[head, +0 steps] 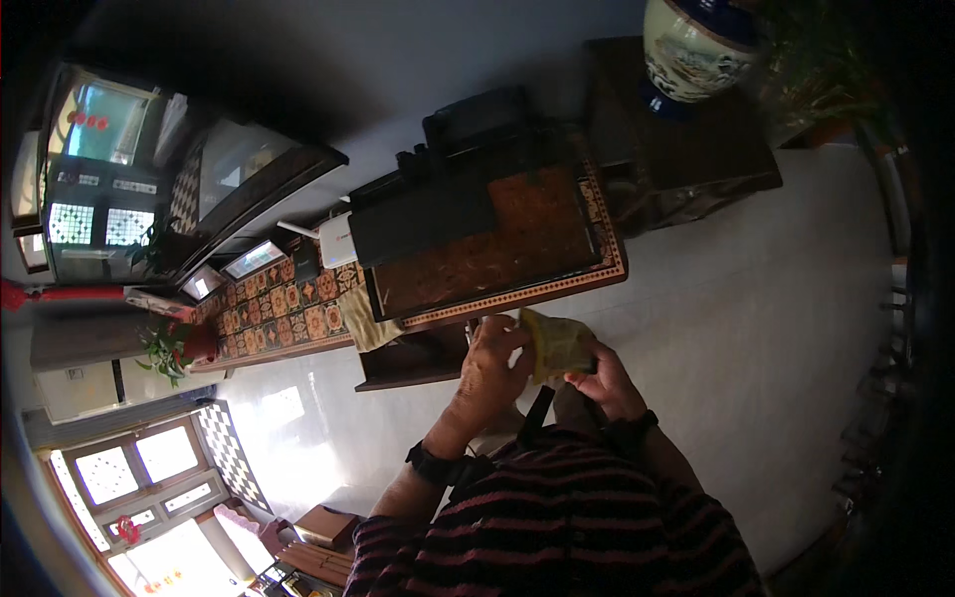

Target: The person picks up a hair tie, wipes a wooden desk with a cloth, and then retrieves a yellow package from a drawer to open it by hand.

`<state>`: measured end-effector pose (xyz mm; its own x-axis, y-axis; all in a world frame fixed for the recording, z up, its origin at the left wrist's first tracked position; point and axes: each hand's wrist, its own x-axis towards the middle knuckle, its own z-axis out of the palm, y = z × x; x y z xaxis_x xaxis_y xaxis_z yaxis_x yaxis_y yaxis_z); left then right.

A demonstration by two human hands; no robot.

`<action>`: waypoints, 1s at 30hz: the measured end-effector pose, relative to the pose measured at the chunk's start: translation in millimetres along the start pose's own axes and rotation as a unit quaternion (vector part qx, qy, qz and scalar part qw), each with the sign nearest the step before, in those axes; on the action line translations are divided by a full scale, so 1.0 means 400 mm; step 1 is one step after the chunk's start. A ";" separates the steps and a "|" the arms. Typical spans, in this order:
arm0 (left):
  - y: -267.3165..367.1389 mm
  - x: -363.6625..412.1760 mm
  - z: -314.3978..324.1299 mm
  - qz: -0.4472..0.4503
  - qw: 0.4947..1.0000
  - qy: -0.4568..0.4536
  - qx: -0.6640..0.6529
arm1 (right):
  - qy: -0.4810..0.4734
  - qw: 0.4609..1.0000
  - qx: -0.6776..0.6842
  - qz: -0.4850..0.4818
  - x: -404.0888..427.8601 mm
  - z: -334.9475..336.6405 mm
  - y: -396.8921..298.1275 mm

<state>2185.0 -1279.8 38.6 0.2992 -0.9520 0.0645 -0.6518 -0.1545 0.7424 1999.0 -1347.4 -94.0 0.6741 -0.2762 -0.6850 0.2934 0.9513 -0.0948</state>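
Observation:
A crumpled yellowish soft packet [561, 345] is held in front of my body, just off the cabinet's front edge. My right hand [613, 379] grips its right side, thumb underneath. At the packet's left edge, the fingers of my left hand [494, 357] pinch it near the upper corner. What the packet contains cannot be made out. Beyond my left hand a dark wooden drawer [414, 357] is pulled out from the cabinet, its right end hidden by that hand. A tan cloth [365, 317] hangs over the cabinet edge above the drawer.
The long cabinet top [272, 306] has patterned tiles and carries a black-and-brown tray [530, 231], a white router [337, 240] and a potted plant [200, 342]. A television [179, 172] is at left. A large vase [697, 56] stands on a dark side table [697, 149].

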 end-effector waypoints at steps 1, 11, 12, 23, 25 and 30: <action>-0.017 -0.013 0.011 0.005 1.000 -0.002 -0.004 | -0.022 1.000 -0.013 -0.004 -0.001 0.004 0.000; -0.062 -0.047 0.040 -0.053 0.976 -0.190 -0.089 | -0.033 0.957 -0.248 -0.145 -0.106 0.145 -0.042; -0.063 -0.055 0.039 -0.041 0.978 -0.202 -0.014 | -0.027 0.956 -0.251 -0.152 -0.127 0.157 -0.044; -0.102 -0.170 0.036 0.006 0.968 -0.248 0.042 | 0.080 0.897 -0.384 -0.202 -0.178 0.157 0.045; -0.116 -0.187 0.036 0.028 0.972 -0.235 0.000 | 0.040 0.929 -0.322 -0.176 -0.181 0.163 0.059; -0.134 -0.212 0.025 0.050 0.974 -0.218 0.037 | -0.013 0.947 -0.282 -0.155 -0.157 0.128 0.117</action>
<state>2187.7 -1193.5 -13.5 -0.0824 -0.9824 -0.1678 -0.7159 -0.0588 0.6958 2005.2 -1292.4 -18.5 0.6341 -0.5504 -0.5431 0.0769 0.7437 -0.6640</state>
